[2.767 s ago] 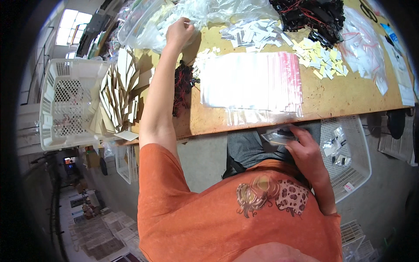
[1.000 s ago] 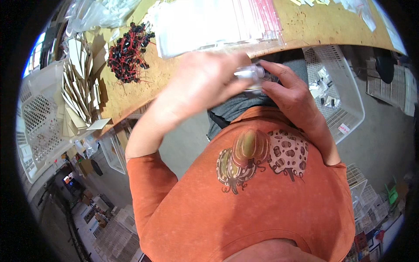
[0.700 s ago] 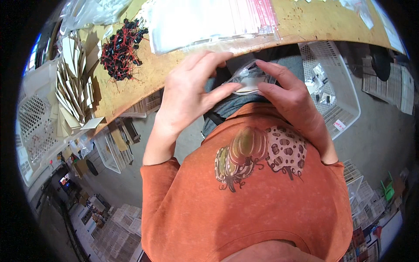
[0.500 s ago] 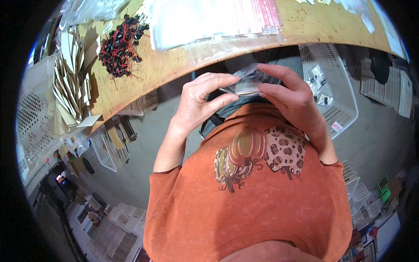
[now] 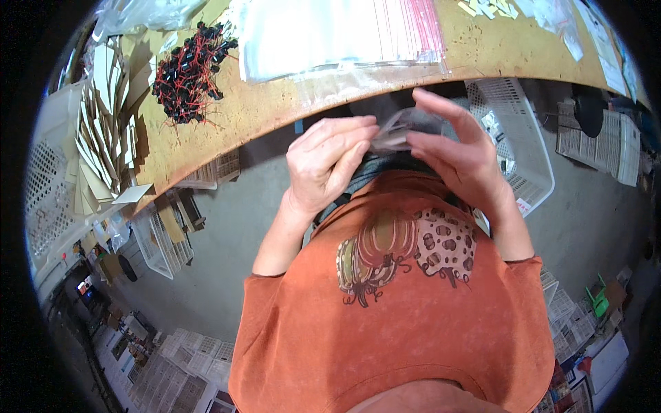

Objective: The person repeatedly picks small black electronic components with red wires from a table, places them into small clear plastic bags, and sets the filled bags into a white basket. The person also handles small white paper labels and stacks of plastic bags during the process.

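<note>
Pale crates [image 5: 172, 372] on grey floor [image 5: 224, 255]

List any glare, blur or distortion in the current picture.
Head view: glare whitens the flat stack of clear plastic bags; same view: right hand looks softer than left hand; fisheye head view bows the front edge of the yellow-brown tabletop.

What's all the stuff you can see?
Small bag: one, clear, between hands
Bag stack: one, clear and pink, table middle
Wired parts: one pile, black and red, table left
Cards: many, tan, table's left end
Paper slips: several, yellowish, table's far right
Loose plastic: some, clear, upper left
Table: one, brown, top
Baskets: several, white, around table
Background clutter: uncountable, mixed, lower corners
Shirt: one, orange, person's body
Left hand: one, bare, bag's left
Right hand: one, bare, bag's right
</note>
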{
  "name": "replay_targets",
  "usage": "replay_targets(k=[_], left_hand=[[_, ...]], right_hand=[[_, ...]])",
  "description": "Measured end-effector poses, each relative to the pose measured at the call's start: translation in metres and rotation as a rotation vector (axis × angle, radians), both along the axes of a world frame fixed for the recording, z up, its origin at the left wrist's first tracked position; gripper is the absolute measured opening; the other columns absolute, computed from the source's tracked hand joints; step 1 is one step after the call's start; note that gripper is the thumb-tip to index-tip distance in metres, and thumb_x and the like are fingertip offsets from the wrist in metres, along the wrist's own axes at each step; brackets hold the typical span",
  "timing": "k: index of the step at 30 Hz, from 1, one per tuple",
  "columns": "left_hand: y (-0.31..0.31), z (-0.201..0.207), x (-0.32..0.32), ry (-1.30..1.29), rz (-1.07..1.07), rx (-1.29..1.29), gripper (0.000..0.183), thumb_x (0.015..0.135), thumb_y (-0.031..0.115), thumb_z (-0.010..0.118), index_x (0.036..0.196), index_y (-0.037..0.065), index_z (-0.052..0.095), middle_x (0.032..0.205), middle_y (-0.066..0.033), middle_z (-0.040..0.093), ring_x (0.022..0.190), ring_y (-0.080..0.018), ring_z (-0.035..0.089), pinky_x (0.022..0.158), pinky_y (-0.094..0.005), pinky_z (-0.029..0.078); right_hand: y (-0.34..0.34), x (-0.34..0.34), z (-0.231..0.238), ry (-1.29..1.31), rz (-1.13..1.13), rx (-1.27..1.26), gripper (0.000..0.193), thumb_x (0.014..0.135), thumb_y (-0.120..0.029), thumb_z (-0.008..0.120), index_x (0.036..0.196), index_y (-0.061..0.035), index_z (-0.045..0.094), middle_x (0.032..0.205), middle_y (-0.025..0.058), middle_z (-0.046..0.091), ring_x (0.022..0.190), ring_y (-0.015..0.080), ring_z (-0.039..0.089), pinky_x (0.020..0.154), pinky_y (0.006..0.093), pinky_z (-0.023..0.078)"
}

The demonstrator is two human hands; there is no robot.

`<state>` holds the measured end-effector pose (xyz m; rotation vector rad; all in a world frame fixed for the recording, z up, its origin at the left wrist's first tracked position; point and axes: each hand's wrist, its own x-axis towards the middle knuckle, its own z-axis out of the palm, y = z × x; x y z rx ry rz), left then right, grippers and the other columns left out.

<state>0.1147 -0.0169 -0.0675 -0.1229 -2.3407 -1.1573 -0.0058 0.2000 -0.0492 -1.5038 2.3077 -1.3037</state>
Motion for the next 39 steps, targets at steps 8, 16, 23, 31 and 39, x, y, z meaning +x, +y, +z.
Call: replay_targets(k=[8,16,23,31,39], left_hand=[[0.017,-0.015,0.005,-0.144,0.101,0.787,0.03,0.11,0.022,0.054,0.099,-0.002,0.067,0.1,-0.0099,0.074,0.085,-0.012,0.068,0.075,-0.0268,0.055],[0.024,-0.032,0.004,-0.146,0.118,1.109,0.033,0.111,0.028,0.052,0.102,-0.001,0.067,0.1,-0.0097,0.073,0.084,-0.0122,0.068,0.077,-0.0258,0.054],[0.013,-0.041,-0.003,-0.301,0.146,0.491,0.015,0.094,0.006,0.069,0.106,0.001,0.074,0.102,-0.0092,0.076,0.09,-0.0169,0.07,0.087,-0.0294,0.054],[0.032,-0.022,-0.037,-0.165,-0.042,0.149,0.012,0.078,0.004,0.075,0.085,0.004,0.066,0.081,-0.0101,0.067,0.075,-0.03,0.063,0.07,-0.0386,0.051],[0.02,-0.021,-0.031,-0.21,-0.17,0.028,0.014,0.071,-0.002,0.068,0.076,0.006,0.059,0.072,-0.0065,0.058,0.066,-0.0255,0.055,0.064,-0.0354,0.045]], right_hand=[[-0.003,0.003,-0.008,-0.547,-0.139,-0.087,0.017,0.091,0.005,0.072,0.107,-0.0011,0.072,0.103,0.0077,0.071,0.096,0.0163,0.069,0.089,0.0292,0.055],[-0.003,0.0,-0.024,-1.149,-0.157,-0.253,0.011,0.099,-0.005,0.068,0.108,-0.0002,0.068,0.095,0.0055,0.073,0.093,0.0125,0.07,0.087,0.0255,0.056],[-0.005,0.005,-0.025,-0.972,-0.226,-0.236,0.008,0.099,-0.002,0.065,0.105,0.0002,0.07,0.092,0.005,0.074,0.089,0.0111,0.07,0.084,0.0258,0.056],[-0.015,0.012,-0.031,-0.372,-0.266,-0.059,0.004,0.093,0.0,0.069,0.097,-0.0003,0.07,0.082,0.0046,0.072,0.081,0.0087,0.069,0.07,0.0257,0.055],[0.0,0.001,-0.03,-0.703,-0.279,-0.077,0.002,0.095,-0.001,0.068,0.096,-0.0003,0.069,0.081,0.0041,0.071,0.078,0.0076,0.068,0.069,0.0253,0.055]])
